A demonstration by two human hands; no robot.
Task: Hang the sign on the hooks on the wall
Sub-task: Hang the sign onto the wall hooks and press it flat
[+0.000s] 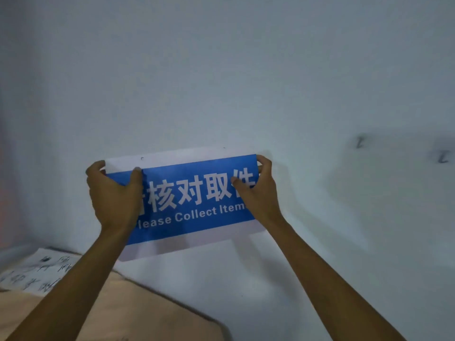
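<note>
sign (187, 200) pinched at both ends by left hand (113, 195), right hand (258, 193), hooks (360, 142) seemingly well right

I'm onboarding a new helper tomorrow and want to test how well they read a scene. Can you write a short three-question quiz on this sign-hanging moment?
1. True or false: the sign already hangs on the hooks.
2. Which way from the sign are the two hooks on the wall? A) to its left B) to its right C) directly below it
3. Fill in: the left hand grips the sign's ____ end and the right hand its ____ end.

Key: 1. False, both hands hold it, away from the hooks. 2. B. 3. left; right.
</note>
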